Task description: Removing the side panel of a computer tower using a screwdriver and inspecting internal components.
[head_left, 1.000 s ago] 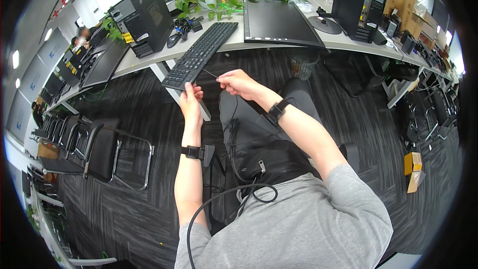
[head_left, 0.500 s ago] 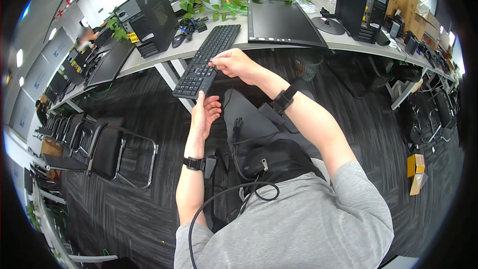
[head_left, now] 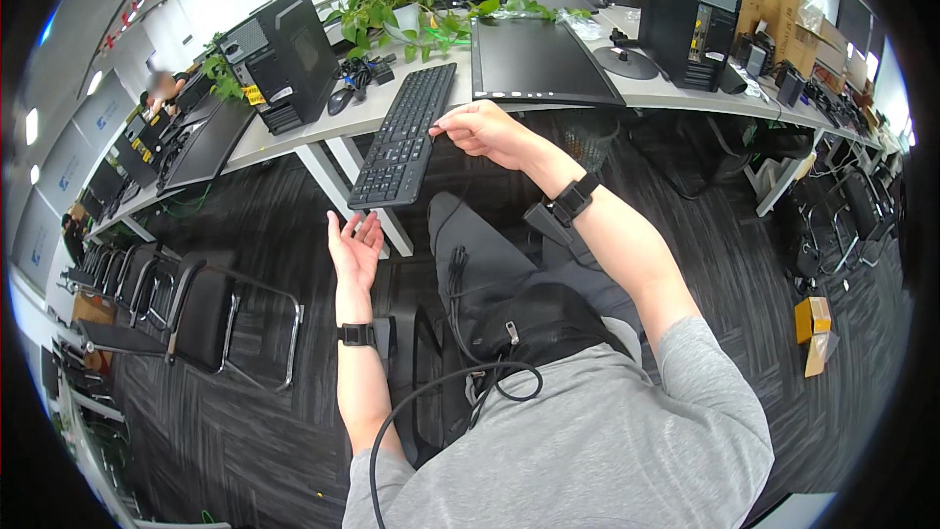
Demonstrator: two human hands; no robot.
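Note:
A black keyboard (head_left: 403, 132) rests slanted across the desk's front edge, its near end jutting out over the floor. Close to the keyboard's right long side, my right hand (head_left: 490, 134) is closed in a pinch; a small dark bit shows at the fingertips, too small to name. Whether those fingertips touch the keyboard's edge I cannot tell. Just below the overhanging end, my left hand (head_left: 356, 253) is open, palm up with fingers spread, and holds nothing. Black straps with small boxes sit on both wrists.
The grey desk (head_left: 294, 140) carries a flat-lying monitor (head_left: 539, 59), computer towers (head_left: 279, 59) (head_left: 690, 24), a mouse (head_left: 340, 101) with cables and a potted plant (head_left: 406, 20). Black chairs (head_left: 201, 318) stand left. An opened carton (head_left: 812, 333) lies right. Another person sits far left.
My left hand has dropped away from the keyboard's near end and opened. My right hand has shifted from over the keys to the right-hand edge. The view has moved slightly.

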